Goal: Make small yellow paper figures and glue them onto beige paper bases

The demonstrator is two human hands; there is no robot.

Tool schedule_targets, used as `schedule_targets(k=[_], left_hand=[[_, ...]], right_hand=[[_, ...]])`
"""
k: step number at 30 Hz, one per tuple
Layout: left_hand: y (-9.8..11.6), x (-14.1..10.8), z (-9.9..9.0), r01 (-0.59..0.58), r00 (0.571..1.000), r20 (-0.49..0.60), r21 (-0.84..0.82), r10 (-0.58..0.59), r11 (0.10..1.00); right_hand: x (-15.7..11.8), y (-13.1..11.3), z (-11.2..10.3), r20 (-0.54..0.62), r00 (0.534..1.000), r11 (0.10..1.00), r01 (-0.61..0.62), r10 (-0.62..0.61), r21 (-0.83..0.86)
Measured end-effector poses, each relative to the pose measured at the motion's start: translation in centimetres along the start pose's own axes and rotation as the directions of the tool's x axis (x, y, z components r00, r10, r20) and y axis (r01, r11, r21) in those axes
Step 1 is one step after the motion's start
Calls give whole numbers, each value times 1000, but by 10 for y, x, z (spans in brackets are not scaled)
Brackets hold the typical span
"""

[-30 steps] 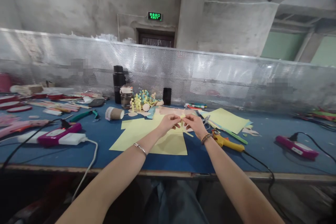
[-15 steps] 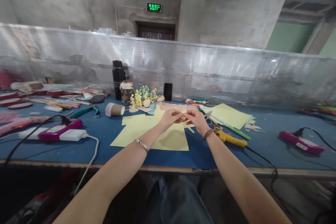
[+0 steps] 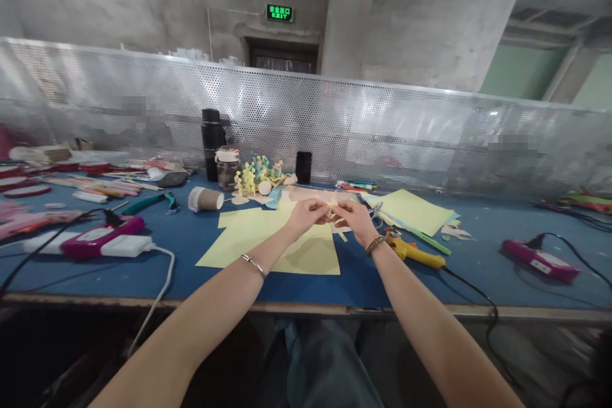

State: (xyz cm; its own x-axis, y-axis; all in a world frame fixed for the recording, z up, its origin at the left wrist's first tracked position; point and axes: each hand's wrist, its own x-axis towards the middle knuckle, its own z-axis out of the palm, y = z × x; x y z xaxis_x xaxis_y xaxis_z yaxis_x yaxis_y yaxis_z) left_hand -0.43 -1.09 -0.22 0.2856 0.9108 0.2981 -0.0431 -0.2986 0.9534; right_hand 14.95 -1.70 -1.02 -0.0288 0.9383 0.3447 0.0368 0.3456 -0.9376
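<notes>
Above yellow paper sheets (image 3: 268,239), my left hand (image 3: 308,215) and my right hand (image 3: 354,218) meet fingertip to fingertip. Between them is a small pale yellow paper piece (image 3: 331,210), mostly covered by the fingers. Both hands are closed in a pinch on it. A narrow yellow strip (image 3: 340,236) lies below my right hand. Scissors (image 3: 377,211) rest just behind my right wrist, and a yellow glue gun (image 3: 417,254) lies to its right.
Small yellow and blue paper figures (image 3: 261,175) stand by a jar (image 3: 227,169) and a black bottle (image 3: 211,140). A paper cup (image 3: 205,199) lies on its side. Purple power strips (image 3: 540,260) sit on the blue table (image 3: 468,280), with cables over its front edge.
The whole view has shifted slightly, so things on the table appear a little further left. My hands keep their pinch, with the fingertips slightly closer together over the small piece.
</notes>
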Motion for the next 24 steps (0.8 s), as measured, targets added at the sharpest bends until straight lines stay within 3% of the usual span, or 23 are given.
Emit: schedule_targets(k=[16, 24], left_hand=[[1, -2, -1, -28, 999, 44, 2, 28, 1000], [5, -5, 2, -32, 999, 8, 49, 32, 998]], right_hand=[[1, 2, -1, 7, 1000, 999, 28, -28, -38], [1, 2, -2, 30, 999, 1000, 10, -10, -8]])
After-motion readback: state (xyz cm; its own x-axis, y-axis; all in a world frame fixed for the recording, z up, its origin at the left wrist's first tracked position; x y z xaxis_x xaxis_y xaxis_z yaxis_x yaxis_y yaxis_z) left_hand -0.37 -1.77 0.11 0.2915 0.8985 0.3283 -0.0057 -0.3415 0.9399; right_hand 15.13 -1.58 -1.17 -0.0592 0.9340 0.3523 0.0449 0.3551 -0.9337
